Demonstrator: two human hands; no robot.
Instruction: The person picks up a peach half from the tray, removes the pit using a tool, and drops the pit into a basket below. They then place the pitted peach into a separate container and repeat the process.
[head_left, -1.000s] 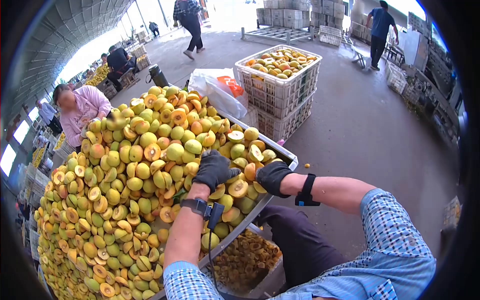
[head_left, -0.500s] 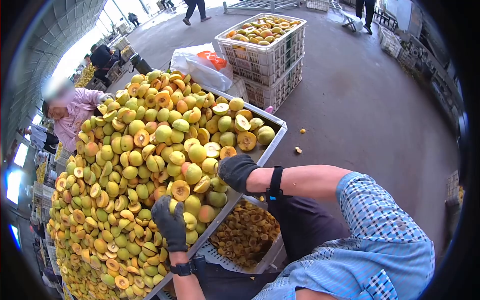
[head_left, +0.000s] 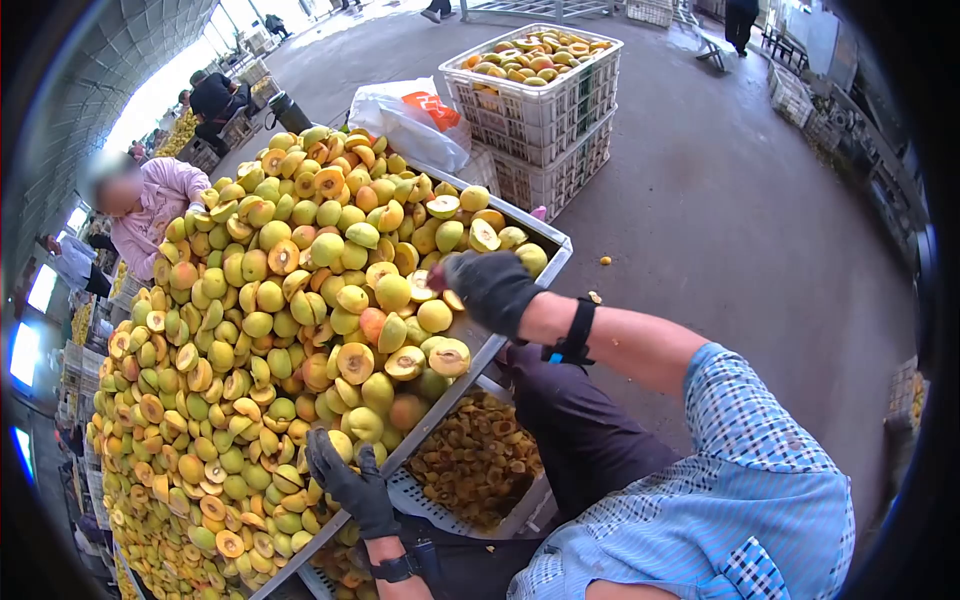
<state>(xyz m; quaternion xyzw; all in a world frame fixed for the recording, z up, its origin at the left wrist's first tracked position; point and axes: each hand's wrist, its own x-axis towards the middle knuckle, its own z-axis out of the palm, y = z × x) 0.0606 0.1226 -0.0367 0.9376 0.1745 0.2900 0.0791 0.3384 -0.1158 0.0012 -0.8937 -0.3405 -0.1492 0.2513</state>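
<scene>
A big heap of yellow-green peaches [head_left: 270, 322], many cut in half, fills a metal-edged table before me. My left hand [head_left: 352, 485], in a dark glove, rests at the near side of the heap. Its thumb and fingers are apart around a yellow peach [head_left: 341, 445], with no firm grip visible. My right hand [head_left: 492, 288], gloved too, is closed over the table's right edge. Something small and reddish shows at its fingertips, too blurred to name. Cut peach halves [head_left: 449, 357] lie face up between my hands, by the metal rim [head_left: 440, 425].
Below the rim stands a crate of brownish fruit scraps [head_left: 475, 460], beside my knees. Stacked white crates [head_left: 535, 120], the top one full of peaches, stand beyond the table near a white plastic bag [head_left: 408, 125]. A person in pink [head_left: 160, 205] is across the heap.
My right hand has lifted from the rim and moved up over the edge. My left hand has drawn back toward me, its fingers spreading. Cut halves now show between them.
</scene>
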